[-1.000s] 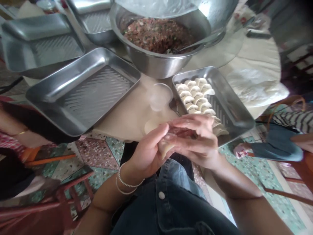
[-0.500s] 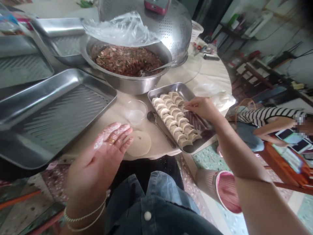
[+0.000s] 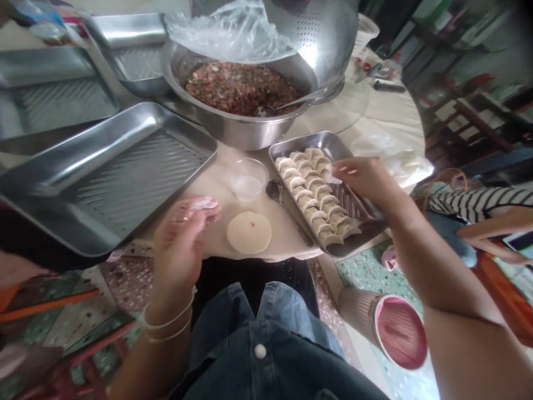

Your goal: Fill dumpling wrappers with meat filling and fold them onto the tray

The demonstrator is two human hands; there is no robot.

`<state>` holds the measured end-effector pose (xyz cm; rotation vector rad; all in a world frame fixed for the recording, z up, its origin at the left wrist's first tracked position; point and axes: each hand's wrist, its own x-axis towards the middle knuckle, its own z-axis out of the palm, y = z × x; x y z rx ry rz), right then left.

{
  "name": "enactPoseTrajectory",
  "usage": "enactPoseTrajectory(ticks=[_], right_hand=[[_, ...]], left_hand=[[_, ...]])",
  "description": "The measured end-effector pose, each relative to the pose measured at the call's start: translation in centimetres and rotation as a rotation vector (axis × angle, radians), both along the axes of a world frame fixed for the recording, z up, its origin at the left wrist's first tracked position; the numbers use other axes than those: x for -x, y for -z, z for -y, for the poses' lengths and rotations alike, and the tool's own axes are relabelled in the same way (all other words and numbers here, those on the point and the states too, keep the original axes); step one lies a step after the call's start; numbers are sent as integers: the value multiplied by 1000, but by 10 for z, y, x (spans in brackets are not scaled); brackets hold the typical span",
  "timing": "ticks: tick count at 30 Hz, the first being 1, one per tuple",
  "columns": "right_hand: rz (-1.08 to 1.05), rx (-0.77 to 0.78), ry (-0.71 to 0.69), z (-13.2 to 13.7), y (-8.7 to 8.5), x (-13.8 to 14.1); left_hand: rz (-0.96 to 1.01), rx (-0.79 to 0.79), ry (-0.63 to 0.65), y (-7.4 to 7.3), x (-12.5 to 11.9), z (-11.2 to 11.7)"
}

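My right hand [image 3: 363, 179] reaches over a small steel tray [image 3: 287, 146] and pinches a folded dumpling [image 3: 333, 176] beside the rows of dumplings [image 3: 318, 203] lying in it. My left hand [image 3: 182, 244] hovers at the table's near edge with floury fingers curled in, and nothing shows in them. A round dough wrapper [image 3: 249, 232] with a speck of filling lies flat just right of that hand. Behind the wrapper stand a small clear bowl [image 3: 247, 180] and a spoon [image 3: 287, 206]. A large steel bowl [image 3: 233, 132] of minced meat filling [image 3: 241, 88] sits further back.
Ribbed steel trays [image 3: 112, 166] fill the left side of the table. A colander [image 3: 322, 33] and a plastic bag [image 3: 233, 30] lean over the big bowl. A bagged stack of wrappers [image 3: 402, 161] lies right. A pink bin [image 3: 400, 333] stands on the floor. Another person's striped sleeve [image 3: 491, 201] shows far right.
Both hands held a dumpling together a second ago. The right hand then carried it to the tray. The left hand dropped away, opened flat, and has now curled its fingers.
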<state>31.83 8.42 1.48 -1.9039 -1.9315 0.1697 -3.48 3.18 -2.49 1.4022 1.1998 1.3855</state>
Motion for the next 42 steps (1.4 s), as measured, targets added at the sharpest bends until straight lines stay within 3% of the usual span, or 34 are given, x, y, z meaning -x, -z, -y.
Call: enactPoseTrajectory(ticks=[3,6,9,12,14,18,25,29,36,42], right_hand=[[-8,-137,-64,19,-22,32],[-25,-118,-282,37,-33,78],[96,-31,-510,44,-26,122],[350,14,-564,45,-12,147],[443,25,-563,44,-5,153],[417,9,-562,42,2,150],[365,-35,-550,41,1,149],[314,-29,-596,48,-11,149],[129,66,-570,49,-34,148],[-254,151,-641,40,-54,148]], left_hand=[[-273,-58,42,14,-3,0],[-477,-121,98,16,-7,-1],[-602,-164,134,13,-8,-1],[-659,-188,148,13,-7,1],[-667,-195,143,15,-6,2],[-647,-180,127,16,-7,5],[-613,-159,149,11,-6,5],[-517,-127,208,10,-6,4],[-225,109,392,-1,-1,8],[370,298,386,-5,-5,12]])
